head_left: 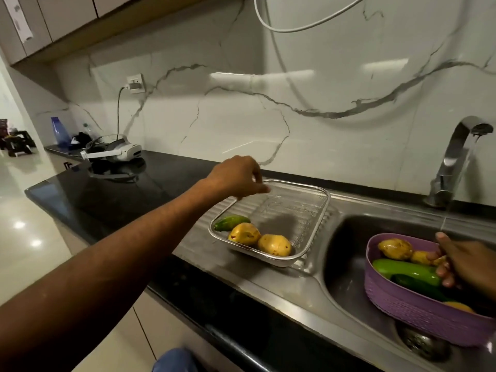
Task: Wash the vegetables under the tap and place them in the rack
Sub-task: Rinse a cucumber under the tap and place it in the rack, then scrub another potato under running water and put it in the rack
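Note:
A steel mesh rack [322, 205] stands on the draining board left of the sink [346, 264]. In it lie a small green cucumber [232, 222] and two potatoes [244, 233] [275, 245]. My left hand [239, 178] hovers over the rack's far left corner with loosely curled fingers and holds nothing. A purple basket [402, 304] sits in the sink with a potato [395, 248], a big green vegetable [405, 269] and a dark cucumber [418, 285]. My right hand [467, 261] reaches into it, fingers curled round a small potato [441, 260]. Water runs from the tap [456, 157].
A black countertop [112, 194] stretches left, bearing a white headset [118, 151] with a cable to the wall socket [135, 83]. A blue bottle [57, 131] stands farther back. A white cable [268, 22] hangs overhead. The sink's drain [421, 342] lies below the basket.

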The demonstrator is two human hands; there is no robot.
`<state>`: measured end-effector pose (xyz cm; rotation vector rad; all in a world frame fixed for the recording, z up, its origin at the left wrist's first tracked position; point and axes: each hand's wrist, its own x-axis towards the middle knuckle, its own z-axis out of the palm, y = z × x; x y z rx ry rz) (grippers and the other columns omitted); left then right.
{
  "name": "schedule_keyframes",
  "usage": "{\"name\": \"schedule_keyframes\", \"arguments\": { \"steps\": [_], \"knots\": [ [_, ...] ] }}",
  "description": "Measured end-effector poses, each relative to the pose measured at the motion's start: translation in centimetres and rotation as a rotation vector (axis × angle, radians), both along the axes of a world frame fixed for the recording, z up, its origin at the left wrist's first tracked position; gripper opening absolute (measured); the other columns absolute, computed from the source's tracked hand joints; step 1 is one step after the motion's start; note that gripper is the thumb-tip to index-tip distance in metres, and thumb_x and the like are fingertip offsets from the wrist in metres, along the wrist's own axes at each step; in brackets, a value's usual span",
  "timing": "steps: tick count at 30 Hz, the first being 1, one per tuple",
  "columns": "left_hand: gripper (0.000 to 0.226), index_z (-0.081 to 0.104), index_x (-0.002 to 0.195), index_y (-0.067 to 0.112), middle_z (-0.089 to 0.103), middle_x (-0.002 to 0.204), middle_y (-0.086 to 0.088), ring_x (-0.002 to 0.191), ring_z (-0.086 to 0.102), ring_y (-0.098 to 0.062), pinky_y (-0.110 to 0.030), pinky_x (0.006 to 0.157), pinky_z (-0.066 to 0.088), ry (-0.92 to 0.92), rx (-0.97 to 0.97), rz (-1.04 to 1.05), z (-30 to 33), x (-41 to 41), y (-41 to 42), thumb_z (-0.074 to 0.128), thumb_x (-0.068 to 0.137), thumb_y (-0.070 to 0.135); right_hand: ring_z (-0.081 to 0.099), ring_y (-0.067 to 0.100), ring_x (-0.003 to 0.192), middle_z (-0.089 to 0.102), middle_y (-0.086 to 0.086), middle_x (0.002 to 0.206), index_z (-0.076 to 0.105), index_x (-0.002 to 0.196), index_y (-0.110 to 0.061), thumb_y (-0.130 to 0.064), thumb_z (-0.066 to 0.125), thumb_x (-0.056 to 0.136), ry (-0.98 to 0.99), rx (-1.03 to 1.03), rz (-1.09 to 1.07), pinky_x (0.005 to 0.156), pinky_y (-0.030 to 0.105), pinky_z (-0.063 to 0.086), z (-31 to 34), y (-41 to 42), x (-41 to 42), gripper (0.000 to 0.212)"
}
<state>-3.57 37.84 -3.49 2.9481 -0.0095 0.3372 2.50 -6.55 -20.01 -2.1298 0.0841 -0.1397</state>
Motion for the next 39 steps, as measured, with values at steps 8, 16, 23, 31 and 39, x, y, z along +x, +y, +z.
{"name": "schedule_keyframes", "arguments": {
  "steps": [8, 16, 23, 31, 39],
  "knots": [
    [0.024, 0.075, 0.093, 0.026, 0.065, 0.076, 0.012, 0.077, 0.063, -0.007, -0.03, 0.071, 0.054, -0.195, -0.258, -0.327, -1.6, 3.5, -14.8, 0.076, 0.085, 0.048, 0.07, 0.026, 0.052, 0.071, 0.007, 0.059, 0.074, 0.078, -0.014, -0.032, 0.058, 0.102, 0.028, -0.254, -0.023, 0.069, 0.044, 0.061, 1.4, 1.2, -0.8, 0.034],
    [0.031, 0.073, 0.106, 0.016, 0.072, 0.104, -0.007, 0.101, 0.067, -0.025, -0.033, 0.086, 0.055, 0.048, -0.435, -0.394, -11.3, 10.7, -29.0, 0.079, 0.078, 0.028, 0.073, 0.023, 0.068, 0.072, -0.001, 0.064, 0.073, 0.072, -0.03, -0.048, 0.061, 0.083, 0.06, -0.356, -0.177, 0.073, 0.043, 0.062, 0.3, -0.8, 0.9, 0.024],
    [0.048, 0.044, 0.148, 0.025, 0.039, 0.156, -0.004, 0.144, 0.036, -0.026, -0.043, 0.111, 0.036, 0.012, 0.259, -0.525, -20.4, 14.2, -28.9, 0.052, 0.101, 0.026, 0.073, 0.021, 0.071, 0.072, -0.004, 0.069, 0.072, 0.074, -0.032, -0.047, 0.067, 0.082, 0.034, -0.364, -0.213, 0.074, 0.042, 0.063, -0.4, -1.5, 2.5, 0.018],
    [0.034, 0.056, 0.132, 0.012, 0.04, 0.138, -0.016, 0.127, 0.041, -0.035, -0.047, 0.103, 0.045, 0.091, 0.102, -0.405, -18.9, 15.2, -28.0, 0.052, 0.102, 0.026, 0.072, 0.014, 0.058, 0.072, -0.004, 0.063, 0.071, 0.076, -0.026, -0.041, 0.069, 0.089, 0.067, -0.36, -0.187, 0.075, 0.042, 0.063, -1.1, -1.7, 3.6, 0.02],
    [0.065, 0.056, 0.13, 0.024, 0.059, 0.13, -0.003, 0.119, 0.057, -0.024, -0.043, 0.103, 0.048, 0.032, -0.2, -0.427, -19.0, 14.5, -26.9, 0.086, 0.073, 0.031, 0.072, 0.018, 0.053, 0.073, 0.002, 0.064, 0.073, 0.08, -0.018, -0.027, 0.065, 0.094, 0.027, -0.115, -0.164, 0.062, 0.04, 0.064, -1.0, -1.3, 3.0, 0.018]
  ]
}}
